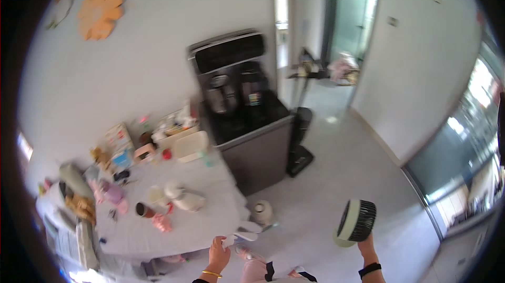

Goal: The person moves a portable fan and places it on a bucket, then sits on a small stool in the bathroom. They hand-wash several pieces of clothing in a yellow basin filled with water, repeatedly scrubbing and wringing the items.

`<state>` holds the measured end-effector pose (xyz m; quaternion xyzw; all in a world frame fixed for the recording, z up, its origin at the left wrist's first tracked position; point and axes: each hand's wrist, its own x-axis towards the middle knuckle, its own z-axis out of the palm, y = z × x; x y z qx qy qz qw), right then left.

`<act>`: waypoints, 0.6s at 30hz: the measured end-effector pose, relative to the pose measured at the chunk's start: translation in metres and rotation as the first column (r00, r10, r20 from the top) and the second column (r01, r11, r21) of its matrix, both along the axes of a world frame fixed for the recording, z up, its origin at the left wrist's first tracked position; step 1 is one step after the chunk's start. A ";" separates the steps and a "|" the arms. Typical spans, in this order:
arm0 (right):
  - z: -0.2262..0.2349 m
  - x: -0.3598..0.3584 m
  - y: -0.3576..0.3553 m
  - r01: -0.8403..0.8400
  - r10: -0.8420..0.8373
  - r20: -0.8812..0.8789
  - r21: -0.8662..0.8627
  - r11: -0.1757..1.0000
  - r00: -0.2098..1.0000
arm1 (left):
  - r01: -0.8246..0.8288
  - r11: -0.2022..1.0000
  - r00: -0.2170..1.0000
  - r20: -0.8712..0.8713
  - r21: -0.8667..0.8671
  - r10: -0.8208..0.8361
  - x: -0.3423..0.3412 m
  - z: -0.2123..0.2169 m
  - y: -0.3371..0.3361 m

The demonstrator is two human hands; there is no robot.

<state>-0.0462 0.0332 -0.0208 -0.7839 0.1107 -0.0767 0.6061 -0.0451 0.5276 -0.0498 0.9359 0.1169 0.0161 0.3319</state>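
Note:
In my right hand point(366, 245) is a small desk fan point(355, 221) with a black grille and a pale green body and base, held up over the floor. My fingers are partly hidden behind it. Past the table's front corner, my left hand point(218, 254) is closed on a small white piece point(228, 241), too blurred to name. Just beyond it lie white rounded shapes point(247, 230), also unclear. The white-covered table point(210, 188) is to the left, with a white bottle-like thing point(184, 197), a brown cup point(144, 210) and a pink crumpled item point(162, 222) on it.
A dark tea-bar water dispenser point(258, 146) stands beyond the table, with an upright black appliance point(301, 151) at its side. A round cream pot-like object point(262, 212) sits on the floor by the table. Cream bins point(190, 146) line the table's back. Glass sliding doors point(452, 141) are at right.

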 end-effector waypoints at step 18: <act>0.027 0.031 -0.213 0.488 -0.482 0.158 -0.002 0.873 0.862 | 0.401 0.623 0.888 0.118 -0.672 -0.444 0.294 0.021 -0.397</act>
